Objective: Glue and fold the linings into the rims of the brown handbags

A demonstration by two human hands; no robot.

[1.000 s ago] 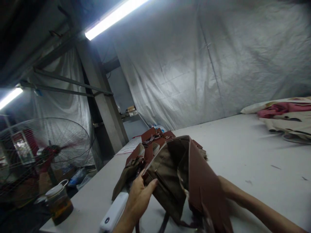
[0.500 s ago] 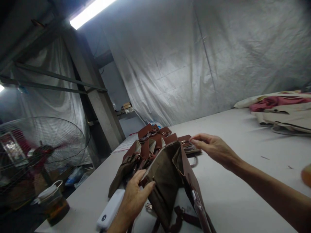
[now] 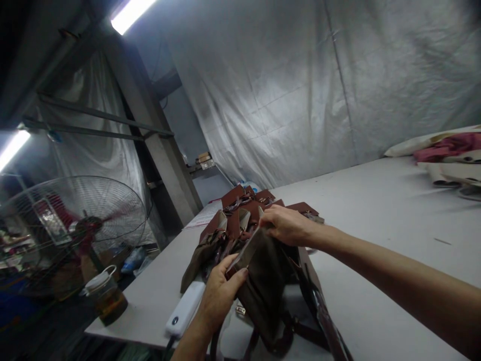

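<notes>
Two bare hands, both closed on one brown bag (image 3: 259, 286). Bag's rim: pinched at the near end between thumb and fingers of the left hand (image 3: 221, 290); gripped at the far end by curled fingers of the right hand (image 3: 287, 224). Bag: held between the hands, above the white table (image 3: 376, 210). Half a second earlier, the right hand was held clear, to the bag's right; the left grip is unchanged.

Bag (image 3: 262, 281), matt dark cloth. White device (image 3: 187, 307), smooth plastic; fan guard (image 3: 108, 198), thin metal wire; tabletop (image 3: 376, 260), smooth, matt. Wall sheeting (image 3: 270, 100), creased, silvery, softly glossy, plastic-looking.
</notes>
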